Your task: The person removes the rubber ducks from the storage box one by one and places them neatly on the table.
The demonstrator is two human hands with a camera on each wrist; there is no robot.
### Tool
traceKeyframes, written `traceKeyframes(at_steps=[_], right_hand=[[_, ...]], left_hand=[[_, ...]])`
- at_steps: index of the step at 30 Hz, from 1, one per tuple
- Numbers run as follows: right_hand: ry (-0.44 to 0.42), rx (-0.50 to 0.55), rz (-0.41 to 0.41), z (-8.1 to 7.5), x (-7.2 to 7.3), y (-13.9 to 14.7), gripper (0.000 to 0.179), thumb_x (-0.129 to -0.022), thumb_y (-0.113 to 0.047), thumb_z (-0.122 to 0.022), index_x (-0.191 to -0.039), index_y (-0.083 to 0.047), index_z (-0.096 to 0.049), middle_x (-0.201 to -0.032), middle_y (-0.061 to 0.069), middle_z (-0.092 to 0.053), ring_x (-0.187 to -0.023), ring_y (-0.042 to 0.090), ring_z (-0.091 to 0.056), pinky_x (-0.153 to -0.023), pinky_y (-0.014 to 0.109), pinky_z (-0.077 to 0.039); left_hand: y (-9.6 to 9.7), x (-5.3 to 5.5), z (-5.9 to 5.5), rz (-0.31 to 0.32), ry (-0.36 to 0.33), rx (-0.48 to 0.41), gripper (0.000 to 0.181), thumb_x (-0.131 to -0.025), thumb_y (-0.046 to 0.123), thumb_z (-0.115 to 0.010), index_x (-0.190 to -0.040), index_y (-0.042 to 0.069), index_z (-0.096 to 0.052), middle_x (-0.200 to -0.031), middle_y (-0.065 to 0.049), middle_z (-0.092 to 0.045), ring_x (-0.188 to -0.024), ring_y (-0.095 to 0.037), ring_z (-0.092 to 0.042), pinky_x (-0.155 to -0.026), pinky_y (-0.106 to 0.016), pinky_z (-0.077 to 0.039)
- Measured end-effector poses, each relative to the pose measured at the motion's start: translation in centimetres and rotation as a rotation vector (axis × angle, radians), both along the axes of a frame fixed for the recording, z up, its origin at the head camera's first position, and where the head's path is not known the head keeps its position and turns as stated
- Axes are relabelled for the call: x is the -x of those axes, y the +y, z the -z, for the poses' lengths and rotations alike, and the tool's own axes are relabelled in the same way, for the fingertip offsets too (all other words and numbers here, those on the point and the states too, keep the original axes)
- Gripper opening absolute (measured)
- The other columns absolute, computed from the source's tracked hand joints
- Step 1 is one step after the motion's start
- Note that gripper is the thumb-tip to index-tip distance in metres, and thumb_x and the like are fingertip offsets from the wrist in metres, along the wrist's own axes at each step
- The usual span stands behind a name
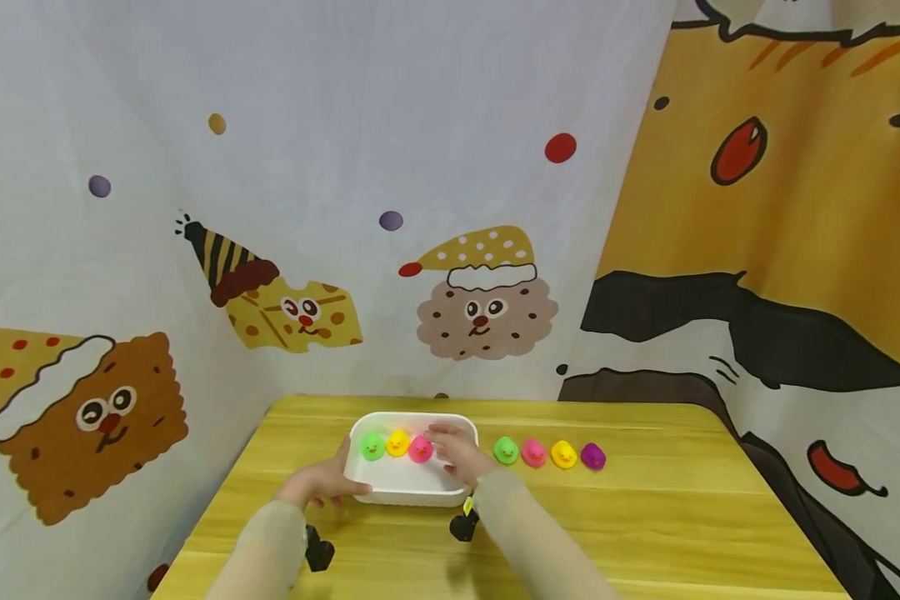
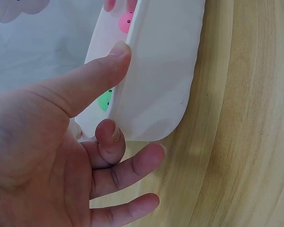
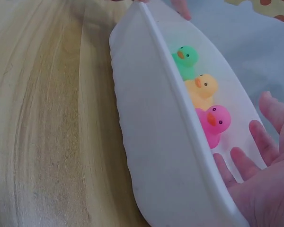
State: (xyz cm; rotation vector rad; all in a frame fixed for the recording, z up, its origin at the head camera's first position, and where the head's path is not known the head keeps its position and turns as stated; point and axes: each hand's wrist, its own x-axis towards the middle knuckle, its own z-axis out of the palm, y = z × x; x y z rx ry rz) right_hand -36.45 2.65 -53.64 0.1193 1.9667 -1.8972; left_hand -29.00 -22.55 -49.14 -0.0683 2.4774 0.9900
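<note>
A white plastic tray (image 1: pixel 412 497) stands on the table with a green duck (image 1: pixel 372 447), a yellow duck (image 1: pixel 397 442) and a pink duck (image 1: pixel 421 449) in a row inside. My left hand (image 1: pixel 322 482) holds the tray's near left corner, the thumb (image 2: pixel 118 59) lying on the front rim and the other fingers loosely bent by the corner. Over the tray's right end, my right hand (image 1: pixel 457 454) has its fingers spread and relaxed beside the pink duck, holding nothing. In the right wrist view its fingers (image 3: pixel 244 163) reach inside the tray.
To the right of the tray, a second row runs across the wooden table (image 1: pixel 682 500): a green duck (image 1: pixel 506 451), a pink duck (image 1: pixel 534 453), a yellow duck (image 1: pixel 564 454) and a purple duck (image 1: pixel 593 456). A cloth printed with cartoons (image 1: pixel 487 317) hangs behind.
</note>
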Motion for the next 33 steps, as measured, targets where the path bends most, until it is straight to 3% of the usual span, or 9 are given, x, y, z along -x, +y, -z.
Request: traceKeyframes(at_steps=[5, 9, 16, 23, 33], right_hand=[[0.009, -0.046, -0.007, 0.5, -0.2, -0.2, 0.049, -0.092, -0.030, -0.068, -0.136, -0.014, -0.055, -0.112, 0.005, -0.058, -0.091, 0.029, -0.051, -0.070, 0.035, -0.036], [0.015, -0.057, -0.007, 0.7, -0.1, -0.3, 0.048, -0.092, -0.027, -0.068, -0.136, -0.014, -0.056, -0.110, 0.005, -0.059, -0.086, 0.027, -0.051, -0.068, 0.033, -0.035], [0.034, -0.102, -0.054, 1.3, 0.3, -0.6, 0.045, -0.092, -0.023, -0.067, -0.135, -0.015, -0.058, -0.112, 0.003, -0.060, -0.092, 0.028, -0.049, -0.070, 0.034, -0.035], [0.126, -0.123, -0.162, 0.9, -0.3, -0.6, 0.053, -0.091, -0.012, -0.066, -0.141, -0.006, -0.050, -0.137, 0.017, -0.049, -0.107, 0.037, -0.048, -0.084, 0.048, -0.038], [0.126, -0.168, -0.127, 0.4, -0.5, -0.9, 0.049, -0.091, -0.011, -0.065, -0.138, -0.006, -0.053, -0.137, 0.016, -0.050, -0.105, 0.032, -0.050, -0.083, 0.046, -0.041]], left_hand=[[0.1, 0.1, -0.1, -0.007, -0.010, -0.003, 0.115, -0.084, 0.040, -0.076, -0.154, 0.007, 0.009, -0.123, -0.021, -0.049, -0.074, -0.030, -0.059, -0.054, -0.033, -0.041], [0.2, 0.1, -0.1, -0.015, -0.017, -0.013, 0.117, -0.082, 0.042, -0.076, -0.154, 0.008, 0.009, -0.126, -0.023, -0.046, -0.075, -0.030, -0.059, -0.056, -0.033, -0.041], [0.0, 0.0, -0.1, -0.017, -0.022, -0.007, 0.121, -0.080, 0.044, -0.078, -0.154, 0.008, 0.010, -0.129, -0.025, -0.043, -0.077, -0.029, -0.057, -0.061, -0.039, -0.045], [0.0, 0.1, -0.2, -0.009, -0.023, 0.003, 0.122, -0.078, 0.046, -0.078, -0.154, 0.007, 0.010, -0.123, -0.022, -0.047, -0.077, -0.029, -0.057, -0.064, -0.042, -0.046], [0.1, -0.1, -0.5, -0.007, -0.019, 0.011, 0.115, -0.084, 0.039, -0.076, -0.154, 0.006, 0.010, -0.126, -0.024, -0.047, -0.077, -0.029, -0.059, -0.064, -0.043, -0.047]])
